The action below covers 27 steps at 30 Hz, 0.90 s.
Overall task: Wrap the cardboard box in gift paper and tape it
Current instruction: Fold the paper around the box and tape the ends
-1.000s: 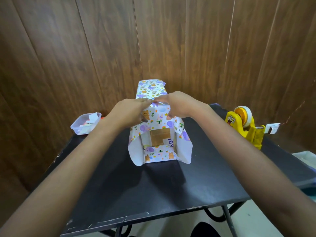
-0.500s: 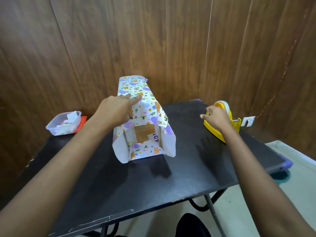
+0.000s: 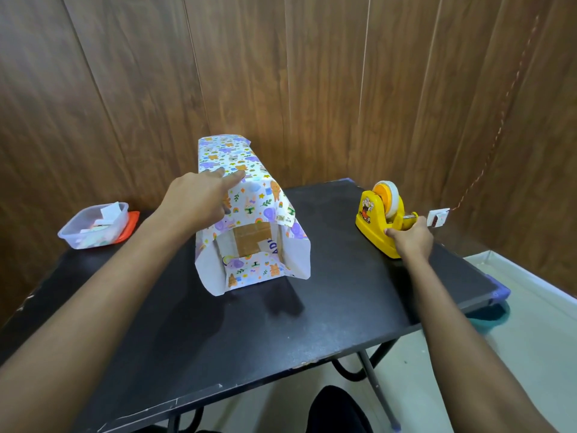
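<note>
The box [image 3: 249, 238] lies in the middle of the table [image 3: 218, 345] (lengthwise, near to far), with paper [image 3: 265, 201] over it and the left hand [image 3: 196, 201] on top. Well to its right stands a tape dispenser [image 3: 373, 221], held by the right hand [image 3: 412, 238]. A tub [image 3: 93, 231] sits far left.

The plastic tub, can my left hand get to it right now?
Probably yes. The left hand presses on the wrapped box, and only bare table lies between it and the tub.

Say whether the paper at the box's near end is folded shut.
Not shut: paper flaps stand apart, bare box shows between.
</note>
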Available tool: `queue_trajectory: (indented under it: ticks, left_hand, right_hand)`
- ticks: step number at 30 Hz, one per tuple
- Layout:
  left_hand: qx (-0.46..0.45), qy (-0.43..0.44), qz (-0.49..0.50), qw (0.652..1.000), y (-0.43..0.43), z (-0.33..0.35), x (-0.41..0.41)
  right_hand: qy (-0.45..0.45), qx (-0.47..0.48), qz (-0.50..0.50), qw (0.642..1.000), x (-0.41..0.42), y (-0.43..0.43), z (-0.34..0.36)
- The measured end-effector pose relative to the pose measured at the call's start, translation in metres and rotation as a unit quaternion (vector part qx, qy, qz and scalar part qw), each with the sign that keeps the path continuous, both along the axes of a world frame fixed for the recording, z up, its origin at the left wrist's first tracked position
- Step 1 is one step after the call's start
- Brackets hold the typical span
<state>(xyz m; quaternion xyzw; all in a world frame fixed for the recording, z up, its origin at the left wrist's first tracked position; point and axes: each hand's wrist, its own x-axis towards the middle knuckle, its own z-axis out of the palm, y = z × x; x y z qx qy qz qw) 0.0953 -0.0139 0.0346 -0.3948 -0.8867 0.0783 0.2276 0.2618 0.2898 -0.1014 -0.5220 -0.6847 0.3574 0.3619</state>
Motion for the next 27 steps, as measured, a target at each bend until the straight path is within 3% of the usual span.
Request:
queue_trajectory:
  ticks: [11,16,22,27]
  left_hand:
    - [0.008,-0.009,0.01,1.0,-0.001,0.0,0.004]
    - [0.009,-0.004,0.006,1.0,-0.002,-0.001,0.004]
    - [0.012,-0.008,0.007,1.0,-0.002,-0.002,0.003]
    - [0.008,-0.004,0.007,1.0,-0.001,-0.002,0.001]
  right_hand:
    - [-0.007,0.006,0.109,0.994,-0.071,-0.065,-0.002]
    - [0.022,-0.005,0.18,0.983,-0.07,-0.046,0.016]
    - [-0.076,-0.032,0.237,0.968,-0.07,-0.019,0.048]
    - [-0.029,-0.076,0.219,0.972,-0.073,-0.018,0.071]
